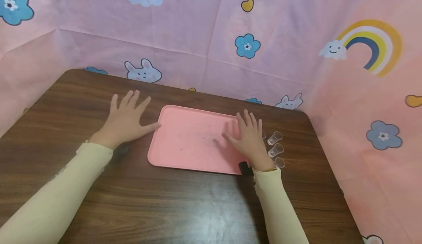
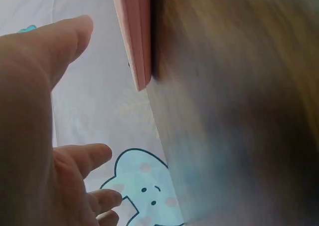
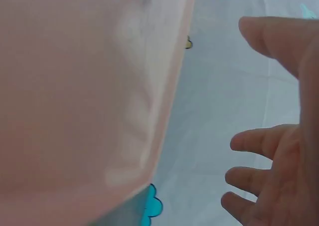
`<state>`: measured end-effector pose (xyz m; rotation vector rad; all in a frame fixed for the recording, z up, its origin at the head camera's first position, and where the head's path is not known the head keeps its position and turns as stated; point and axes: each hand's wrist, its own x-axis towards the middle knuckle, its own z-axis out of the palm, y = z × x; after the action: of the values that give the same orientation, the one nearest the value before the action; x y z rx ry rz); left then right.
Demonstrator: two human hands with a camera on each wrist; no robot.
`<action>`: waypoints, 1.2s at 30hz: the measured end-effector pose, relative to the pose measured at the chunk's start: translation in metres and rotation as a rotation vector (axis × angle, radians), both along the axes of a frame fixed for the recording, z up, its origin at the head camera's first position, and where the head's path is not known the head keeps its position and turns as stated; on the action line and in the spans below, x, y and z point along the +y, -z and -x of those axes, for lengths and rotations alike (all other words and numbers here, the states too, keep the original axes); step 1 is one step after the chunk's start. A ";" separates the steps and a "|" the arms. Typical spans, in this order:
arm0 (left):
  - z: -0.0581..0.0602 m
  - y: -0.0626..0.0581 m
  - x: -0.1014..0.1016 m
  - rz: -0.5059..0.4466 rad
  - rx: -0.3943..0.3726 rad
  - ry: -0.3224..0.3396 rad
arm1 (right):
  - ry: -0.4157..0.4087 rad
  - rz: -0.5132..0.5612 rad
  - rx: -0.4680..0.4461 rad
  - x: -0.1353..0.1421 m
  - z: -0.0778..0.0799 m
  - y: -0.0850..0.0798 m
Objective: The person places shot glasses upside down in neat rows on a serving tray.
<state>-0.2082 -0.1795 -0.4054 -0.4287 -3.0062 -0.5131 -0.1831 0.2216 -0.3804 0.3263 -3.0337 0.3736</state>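
Note:
A pink rectangular tray with a raised rim lies on the wooden table. My left hand hovers by the tray's left end, fingers spread, its thumb tip overlapping the rim in the head view. Over the tray's right end is my right hand, also with fingers spread and nothing in it. In the left wrist view the left hand's thumb is apart from the tray's edge. The right wrist view has the right hand's fingers beside the tray's rim, with a gap between. The right hand hides the tray's right edge.
Several small clear cups stand right of the tray, partly behind the right hand. A black piece shows under the right wrist. Pink patterned cloth hangs behind and beside the brown table.

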 end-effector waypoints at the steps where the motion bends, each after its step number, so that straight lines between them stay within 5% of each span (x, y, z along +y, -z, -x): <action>1: 0.001 0.000 0.001 -0.006 -0.012 0.007 | -0.004 0.012 0.005 0.002 -0.001 -0.002; 8: 0.008 0.002 0.001 -0.109 -0.146 0.119 | -0.015 0.079 0.013 0.027 -0.007 -0.028; 16: 0.012 0.018 -0.005 -0.220 -0.296 0.235 | 0.078 0.071 -0.130 0.062 -0.007 -0.034; 26: 0.010 0.018 -0.006 -0.230 -0.291 0.278 | 0.071 0.008 -0.154 0.072 0.000 -0.033; 36: 0.012 0.026 -0.010 -0.283 -0.265 0.305 | 0.119 0.092 -0.215 0.072 0.004 -0.027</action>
<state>-0.2205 -0.1893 -0.4316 -0.8629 -3.0506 -1.0808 -0.1870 0.2941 -0.3539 0.1043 -3.2094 0.5712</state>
